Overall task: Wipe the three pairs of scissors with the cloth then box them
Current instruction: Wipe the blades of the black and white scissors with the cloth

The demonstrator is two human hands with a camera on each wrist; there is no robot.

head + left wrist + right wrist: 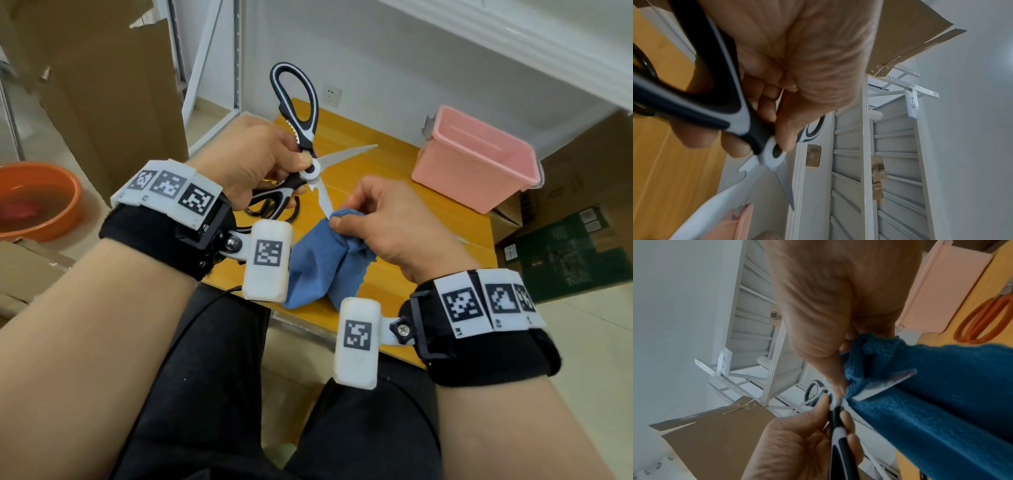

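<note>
My left hand [298, 164] grips black-and-white kitchen scissors [297, 102] near the pivot and lower handle, holding them up with the blades spread wide. My right hand [337, 219] pinches a blue cloth [322, 263] around the tip of the lower blade. In the right wrist view the cloth [941, 394] wraps that blade [885, 384]. A second pair with thin black handles [265, 209] lies on the yellow table [387, 164] under my left hand. Orange-handled scissors [982, 318] lie on the table beside the open pink box [455, 185].
An orange basin [41, 219] with water stands on the floor at the left. Tall cardboard [102, 102] and a white metal rack [209, 68] stand behind the table. Printed cartons [565, 250] are stacked on the right.
</note>
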